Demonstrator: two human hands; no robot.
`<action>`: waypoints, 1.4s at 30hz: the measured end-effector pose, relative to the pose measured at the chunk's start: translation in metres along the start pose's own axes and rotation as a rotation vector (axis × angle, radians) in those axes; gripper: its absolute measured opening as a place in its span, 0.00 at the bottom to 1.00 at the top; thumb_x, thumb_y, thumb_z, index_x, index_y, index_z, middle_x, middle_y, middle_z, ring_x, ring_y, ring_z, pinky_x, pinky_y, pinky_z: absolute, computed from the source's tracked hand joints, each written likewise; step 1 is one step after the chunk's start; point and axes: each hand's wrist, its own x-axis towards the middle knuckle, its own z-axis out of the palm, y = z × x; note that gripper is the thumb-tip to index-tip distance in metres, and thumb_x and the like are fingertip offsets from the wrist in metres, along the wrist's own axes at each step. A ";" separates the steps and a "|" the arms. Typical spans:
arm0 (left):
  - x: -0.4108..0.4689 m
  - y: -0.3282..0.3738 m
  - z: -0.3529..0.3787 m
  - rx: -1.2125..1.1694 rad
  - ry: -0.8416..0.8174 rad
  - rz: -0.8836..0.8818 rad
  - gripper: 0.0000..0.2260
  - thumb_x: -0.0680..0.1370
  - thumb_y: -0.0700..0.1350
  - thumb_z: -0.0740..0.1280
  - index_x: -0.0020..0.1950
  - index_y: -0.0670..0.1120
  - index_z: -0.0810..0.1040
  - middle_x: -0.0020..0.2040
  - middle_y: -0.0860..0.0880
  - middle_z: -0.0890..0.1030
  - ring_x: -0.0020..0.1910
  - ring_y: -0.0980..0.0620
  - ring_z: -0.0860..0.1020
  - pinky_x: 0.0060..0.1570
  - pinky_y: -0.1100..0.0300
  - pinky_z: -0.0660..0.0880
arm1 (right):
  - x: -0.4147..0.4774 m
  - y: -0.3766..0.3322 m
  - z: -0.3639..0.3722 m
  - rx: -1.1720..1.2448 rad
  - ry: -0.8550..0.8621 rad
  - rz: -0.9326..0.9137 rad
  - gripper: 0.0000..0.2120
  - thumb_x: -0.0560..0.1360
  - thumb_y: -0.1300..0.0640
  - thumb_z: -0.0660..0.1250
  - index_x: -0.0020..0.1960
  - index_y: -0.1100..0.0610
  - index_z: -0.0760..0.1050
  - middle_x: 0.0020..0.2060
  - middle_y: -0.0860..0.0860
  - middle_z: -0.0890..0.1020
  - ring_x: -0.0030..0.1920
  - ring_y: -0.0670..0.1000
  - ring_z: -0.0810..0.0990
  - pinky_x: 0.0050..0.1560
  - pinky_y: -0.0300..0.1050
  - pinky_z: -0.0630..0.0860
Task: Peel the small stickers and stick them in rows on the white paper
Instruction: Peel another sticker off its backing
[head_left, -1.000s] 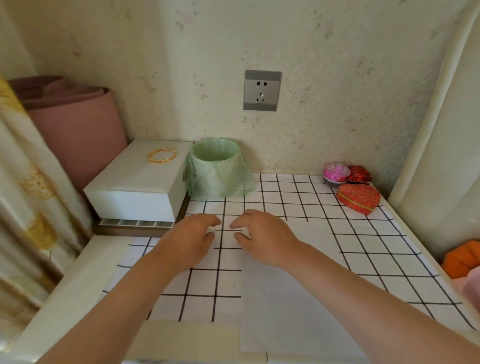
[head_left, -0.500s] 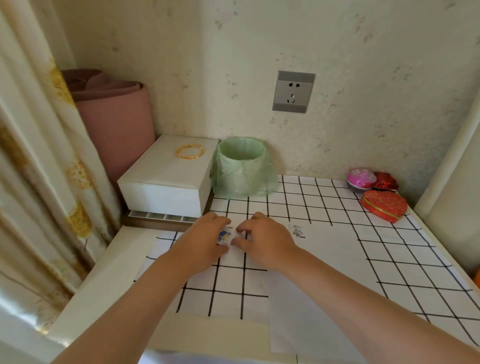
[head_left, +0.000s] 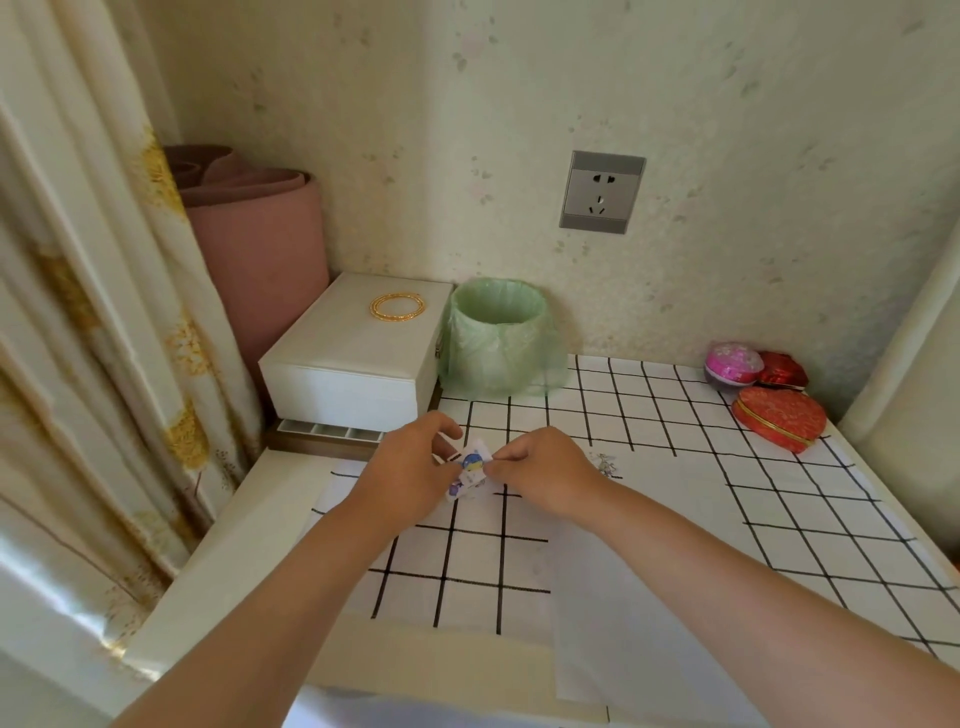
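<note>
A sticker sheet (head_left: 470, 470) is held between both hands, just above the gridded surface (head_left: 457, 561).
The sheet's left edge is gripped by the curled fingers of the left hand (head_left: 410, 478), and its right edge is pinched by the right hand (head_left: 545, 475). The white paper (head_left: 613, 649) is laid flat on the surface under the right forearm, and one small sticker (head_left: 604, 462) is seen on its far part, just beside the right hand. A bin (head_left: 498, 338) and a box (head_left: 358, 353) are set at the back.

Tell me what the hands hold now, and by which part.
A small white sticker sheet with blue cartoon stickers: the left hand holds its left edge, the right hand pinches its right edge.
</note>
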 end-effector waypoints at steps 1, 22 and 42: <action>0.000 0.001 -0.001 0.011 0.000 -0.004 0.11 0.77 0.44 0.71 0.58 0.52 0.75 0.44 0.58 0.77 0.39 0.61 0.76 0.35 0.71 0.71 | -0.002 0.000 -0.002 0.014 0.011 0.002 0.07 0.77 0.53 0.71 0.50 0.52 0.87 0.32 0.44 0.81 0.35 0.44 0.76 0.39 0.41 0.72; 0.003 0.076 0.023 -0.368 -0.110 0.009 0.03 0.78 0.44 0.71 0.49 0.51 0.82 0.40 0.48 0.84 0.34 0.58 0.80 0.38 0.62 0.78 | -0.046 0.011 -0.079 0.459 0.177 0.030 0.04 0.76 0.62 0.72 0.49 0.58 0.85 0.33 0.48 0.85 0.29 0.48 0.77 0.29 0.32 0.71; 0.020 0.122 0.057 -0.630 -0.254 -0.093 0.06 0.80 0.43 0.67 0.49 0.42 0.82 0.43 0.43 0.86 0.37 0.45 0.85 0.36 0.59 0.80 | -0.047 0.054 -0.119 0.442 0.089 0.099 0.07 0.77 0.55 0.70 0.48 0.58 0.84 0.38 0.49 0.86 0.32 0.47 0.76 0.36 0.42 0.67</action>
